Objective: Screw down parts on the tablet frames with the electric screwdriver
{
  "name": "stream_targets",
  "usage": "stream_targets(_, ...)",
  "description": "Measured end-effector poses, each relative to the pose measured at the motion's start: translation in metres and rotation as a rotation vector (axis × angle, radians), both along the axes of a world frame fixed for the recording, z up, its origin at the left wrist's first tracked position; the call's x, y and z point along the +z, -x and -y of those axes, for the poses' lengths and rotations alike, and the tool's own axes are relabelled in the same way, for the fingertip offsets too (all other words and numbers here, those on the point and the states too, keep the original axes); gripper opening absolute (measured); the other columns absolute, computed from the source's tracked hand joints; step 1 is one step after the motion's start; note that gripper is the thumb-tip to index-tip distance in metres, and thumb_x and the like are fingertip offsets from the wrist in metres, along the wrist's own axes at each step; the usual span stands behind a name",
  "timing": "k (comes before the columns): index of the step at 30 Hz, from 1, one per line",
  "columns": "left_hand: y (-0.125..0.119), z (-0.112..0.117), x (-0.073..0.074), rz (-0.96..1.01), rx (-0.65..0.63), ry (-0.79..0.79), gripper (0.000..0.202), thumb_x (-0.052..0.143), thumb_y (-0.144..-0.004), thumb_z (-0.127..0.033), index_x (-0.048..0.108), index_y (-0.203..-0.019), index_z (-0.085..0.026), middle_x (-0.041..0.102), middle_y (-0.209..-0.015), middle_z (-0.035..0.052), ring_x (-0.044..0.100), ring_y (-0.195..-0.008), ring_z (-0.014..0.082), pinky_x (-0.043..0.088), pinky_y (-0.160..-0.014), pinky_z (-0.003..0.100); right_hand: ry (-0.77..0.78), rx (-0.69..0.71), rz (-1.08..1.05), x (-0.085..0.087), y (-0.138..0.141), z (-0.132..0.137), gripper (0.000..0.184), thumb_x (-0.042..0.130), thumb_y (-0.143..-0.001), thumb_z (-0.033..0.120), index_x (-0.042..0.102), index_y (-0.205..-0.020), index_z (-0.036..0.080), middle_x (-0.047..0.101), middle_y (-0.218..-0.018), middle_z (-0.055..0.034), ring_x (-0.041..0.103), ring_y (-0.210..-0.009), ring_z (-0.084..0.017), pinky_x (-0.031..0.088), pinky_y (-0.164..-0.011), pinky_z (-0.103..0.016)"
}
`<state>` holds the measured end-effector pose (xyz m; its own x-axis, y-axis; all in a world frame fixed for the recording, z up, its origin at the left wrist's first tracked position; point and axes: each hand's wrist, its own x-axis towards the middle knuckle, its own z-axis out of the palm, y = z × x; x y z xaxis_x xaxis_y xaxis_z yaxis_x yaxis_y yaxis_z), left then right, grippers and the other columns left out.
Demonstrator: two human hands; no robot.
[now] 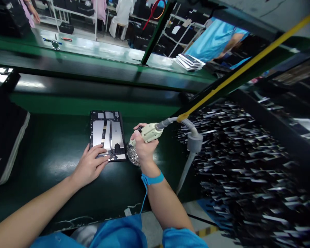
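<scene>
An opened tablet (pixel 113 132) lies on the green bench, its silver inner plates, dark flat cables and black frame exposed. My left hand (pixel 91 162) rests over its lower left corner with fingers stretched out. A small greyish piece shows by those fingers; its kind is unclear. My right hand (pixel 144 146) is wrapped around a pale electric screwdriver (pixel 152 132), held tilted just right of the tablet. Below the tool's front end sits a round dish of small screws (pixel 133 155), partly covered by my hand. The screwdriver's tip is hard to make out there.
A grey cable fitting (pixel 195 142) hangs behind the screwdriver, near a yellow strip (pixel 227 82). Densely stacked dark parts (pixel 248 165) fill the right side. A black cloth-like bundle (pixel 5 137) stands at left. Across the raised ledge are stacked papers (pixel 189 62) and co-workers.
</scene>
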<state>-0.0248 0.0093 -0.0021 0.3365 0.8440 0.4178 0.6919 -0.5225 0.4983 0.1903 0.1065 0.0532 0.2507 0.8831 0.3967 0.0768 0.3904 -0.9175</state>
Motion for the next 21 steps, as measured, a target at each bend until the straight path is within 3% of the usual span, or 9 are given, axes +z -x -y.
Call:
stream_targets(16,0.000,0.000,0.001,-0.002,-0.005,-0.003,0.022,0.058,-0.102,-0.022,0.076,-0.114,-0.028,0.071,-0.125,0.0096,0.058,-0.133,0.0304,0.035,-0.116,0.062,0.006,0.010,-0.020,-0.005,-0.001,-0.002,0.022,0.074,-0.080,0.029,0.065,-0.098,0.020,0.068,-0.078,0.0015,0.060,-0.052,-0.010,0.054,-0.053,-0.026)
stream_targets(21,0.000,-0.001,-0.001,0.004,-0.007,0.024,0.022,0.059,-0.101,-0.024,0.074,-0.117,-0.027,0.070,-0.127,0.0101,0.057,-0.134,0.0317,0.034,-0.117,0.063,-0.014,-0.003,-0.044,0.007,-0.003,0.000,0.019,0.072,-0.083,0.028,0.064,-0.098,0.019,0.068,-0.083,0.0001,0.060,-0.050,-0.009,0.052,-0.050,-0.024)
